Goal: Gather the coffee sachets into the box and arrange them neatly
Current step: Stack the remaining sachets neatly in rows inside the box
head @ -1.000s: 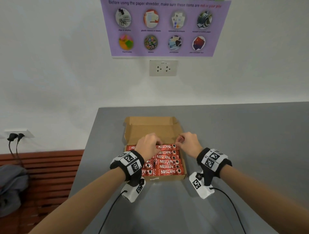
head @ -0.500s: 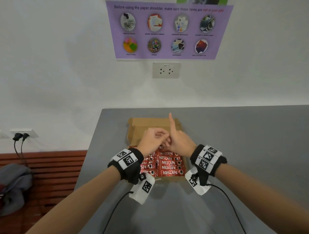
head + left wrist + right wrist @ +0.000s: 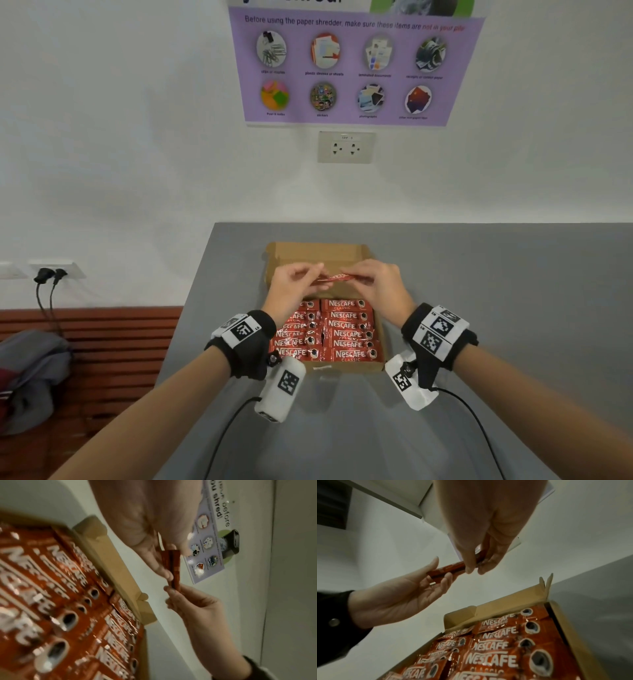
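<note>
An open cardboard box sits on the grey table, holding two rows of red Nescafe sachets, labels up. Both hands hover above the far part of the box with a single red sachet stretched between them. My left hand pinches its left end and my right hand pinches its right end. In the left wrist view the sachet shows edge-on between thumb and fingers. In the right wrist view the sachet spans from the left hand to the right fingers.
The grey table stretches right of the box and toward me. The white wall behind carries a socket and a purple poster. A wooden bench with a grey bag stands left of the table.
A second ago both hands rested on the sachets in the box. They have since risen and now hold one sachet between them above the box.
</note>
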Demonstrator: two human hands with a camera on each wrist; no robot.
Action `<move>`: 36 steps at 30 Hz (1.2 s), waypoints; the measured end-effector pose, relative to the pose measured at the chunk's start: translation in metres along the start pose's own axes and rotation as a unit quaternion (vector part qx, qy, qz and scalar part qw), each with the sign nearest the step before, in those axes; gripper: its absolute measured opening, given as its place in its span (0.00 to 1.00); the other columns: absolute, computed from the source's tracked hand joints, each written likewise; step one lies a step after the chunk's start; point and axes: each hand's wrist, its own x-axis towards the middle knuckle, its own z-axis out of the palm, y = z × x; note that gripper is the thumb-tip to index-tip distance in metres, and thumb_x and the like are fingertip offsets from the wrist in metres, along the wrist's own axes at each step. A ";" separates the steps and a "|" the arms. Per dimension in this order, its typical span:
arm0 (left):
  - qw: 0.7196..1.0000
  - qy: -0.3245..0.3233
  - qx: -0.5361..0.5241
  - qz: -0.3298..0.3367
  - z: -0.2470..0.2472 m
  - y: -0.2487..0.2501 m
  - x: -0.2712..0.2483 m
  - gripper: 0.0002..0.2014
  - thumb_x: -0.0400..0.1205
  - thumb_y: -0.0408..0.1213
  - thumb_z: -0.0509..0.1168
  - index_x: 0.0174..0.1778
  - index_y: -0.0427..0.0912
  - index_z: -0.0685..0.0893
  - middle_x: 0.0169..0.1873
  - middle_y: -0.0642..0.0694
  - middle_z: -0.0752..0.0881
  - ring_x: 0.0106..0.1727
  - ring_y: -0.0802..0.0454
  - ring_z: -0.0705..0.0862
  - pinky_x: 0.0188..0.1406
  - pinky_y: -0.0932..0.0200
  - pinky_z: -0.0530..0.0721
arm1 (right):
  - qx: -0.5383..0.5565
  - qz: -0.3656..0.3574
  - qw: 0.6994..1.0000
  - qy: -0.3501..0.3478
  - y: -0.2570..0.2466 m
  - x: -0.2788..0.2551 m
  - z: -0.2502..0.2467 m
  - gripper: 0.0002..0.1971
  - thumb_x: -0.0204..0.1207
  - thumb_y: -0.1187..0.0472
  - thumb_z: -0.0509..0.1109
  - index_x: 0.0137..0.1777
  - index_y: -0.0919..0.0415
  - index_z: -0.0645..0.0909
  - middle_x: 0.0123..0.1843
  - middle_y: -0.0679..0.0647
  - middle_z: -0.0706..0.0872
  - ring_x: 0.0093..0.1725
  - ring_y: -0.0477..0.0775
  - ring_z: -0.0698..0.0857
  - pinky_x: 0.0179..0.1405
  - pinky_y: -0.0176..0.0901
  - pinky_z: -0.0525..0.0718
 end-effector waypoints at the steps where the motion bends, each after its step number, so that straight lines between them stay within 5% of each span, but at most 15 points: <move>1: 1.000 0.016 0.023 0.010 0.000 -0.001 0.001 0.08 0.79 0.30 0.67 0.52 0.33 0.85 0.44 0.41 0.88 0.39 0.60 0.88 0.41 0.70 0.85 | 0.005 0.001 1.000 -0.002 -0.001 -0.001 -0.001 0.16 0.73 0.67 0.73 0.61 0.62 0.83 0.56 0.55 0.87 0.48 0.43 0.84 0.56 0.33 0.83; 6: 0.994 -0.010 0.093 0.052 -0.005 -0.003 0.002 0.11 0.75 0.28 0.71 0.50 0.47 0.84 0.45 0.50 0.89 0.44 0.60 0.88 0.45 0.66 0.86 | 0.088 0.077 0.993 -0.018 0.002 -0.004 -0.003 0.26 0.77 0.59 0.69 0.75 0.60 0.70 0.59 0.48 0.82 0.42 0.35 0.84 0.42 0.22 0.82; 9: 0.991 -0.025 0.117 0.063 -0.006 -0.003 0.002 0.10 0.76 0.28 0.70 0.47 0.48 0.85 0.46 0.54 0.88 0.46 0.63 0.87 0.48 0.67 0.85 | 0.140 0.103 0.985 -0.019 0.004 -0.006 -0.006 0.15 0.75 0.65 0.70 0.62 0.63 0.80 0.46 0.59 0.87 0.31 0.38 0.85 0.36 0.29 0.85; 13: 0.980 -0.046 0.187 0.048 -0.008 -0.003 0.003 0.09 0.77 0.29 0.69 0.47 0.47 0.86 0.45 0.54 0.87 0.48 0.61 0.85 0.53 0.63 0.85 | 0.084 0.090 0.992 -0.032 0.010 -0.008 -0.008 0.06 0.71 0.63 0.75 0.46 0.56 0.83 0.41 0.51 0.87 0.37 0.44 0.85 0.39 0.27 0.83; 17: 0.950 -0.089 0.295 0.041 -0.002 -0.004 0.007 0.07 0.76 0.39 0.71 0.49 0.47 0.88 0.50 0.52 0.84 0.54 0.58 0.81 0.60 0.59 0.79 | 0.075 0.105 0.991 -0.040 0.015 -0.010 -0.009 0.05 0.70 0.62 0.76 0.43 0.56 0.84 0.41 0.49 0.88 0.39 0.49 0.87 0.42 0.38 0.86; 19: 0.927 -0.095 0.355 0.074 0.003 -0.004 0.009 0.11 0.75 0.45 0.72 0.51 0.48 0.87 0.54 0.54 0.81 0.58 0.59 0.75 0.60 0.60 0.69 | 0.070 0.102 0.990 -0.068 0.011 -0.010 -0.009 0.06 0.70 0.64 0.77 0.45 0.57 0.83 0.39 0.47 0.86 0.37 0.46 0.85 0.41 0.36 0.84; 21: 0.910 -0.131 0.381 0.095 0.011 -0.002 0.008 0.13 0.75 0.45 0.71 0.54 0.45 0.86 0.49 0.53 0.81 0.51 0.60 0.75 0.53 0.67 0.69 | 0.064 0.086 0.991 -0.076 0.004 -0.009 -0.011 0.12 0.68 0.65 0.78 0.50 0.58 0.82 0.40 0.45 0.84 0.39 0.44 0.83 0.42 0.31 0.82; 23: 0.921 -0.139 0.354 0.090 0.018 0.001 0.008 0.12 0.76 0.39 0.71 0.54 0.39 0.86 0.43 0.50 0.83 0.40 0.62 0.78 0.41 0.72 0.77 | 0.104 0.082 0.990 -0.049 0.000 -0.007 -0.011 0.21 0.67 0.66 0.78 0.58 0.56 0.78 0.42 0.48 0.85 0.40 0.46 0.85 0.46 0.32 0.84; 27: 0.988 -0.042 0.151 0.000 0.023 0.002 0.010 0.07 0.77 0.29 0.70 0.49 0.36 0.82 0.42 0.39 0.88 0.36 0.52 0.89 0.39 0.66 0.87 | 0.098 0.080 0.991 -0.041 0.005 -0.010 -0.008 0.25 0.72 0.61 0.75 0.69 0.57 0.73 0.53 0.48 0.85 0.46 0.47 0.86 0.51 0.37 0.85; 31: 0.996 -0.037 0.035 -0.078 0.026 -0.002 0.007 0.08 0.77 0.24 0.67 0.49 0.36 0.78 0.41 0.35 0.88 0.36 0.47 0.89 0.38 0.60 0.89 | 0.048 0.098 0.993 -0.042 0.014 -0.016 -0.003 0.07 0.75 0.63 0.71 0.52 0.61 0.85 0.47 0.51 0.88 0.44 0.42 0.84 0.48 0.30 0.82; 36: 0.990 -0.037 -0.013 -0.139 0.024 -0.015 0.006 0.05 0.79 0.24 0.66 0.46 0.34 0.77 0.43 0.32 0.87 0.38 0.47 0.90 0.40 0.61 0.89 | 0.068 0.152 0.981 -0.099 0.026 -0.018 -0.007 0.07 0.72 0.62 0.75 0.49 0.57 0.85 0.43 0.49 0.88 0.42 0.41 0.84 0.41 0.23 0.80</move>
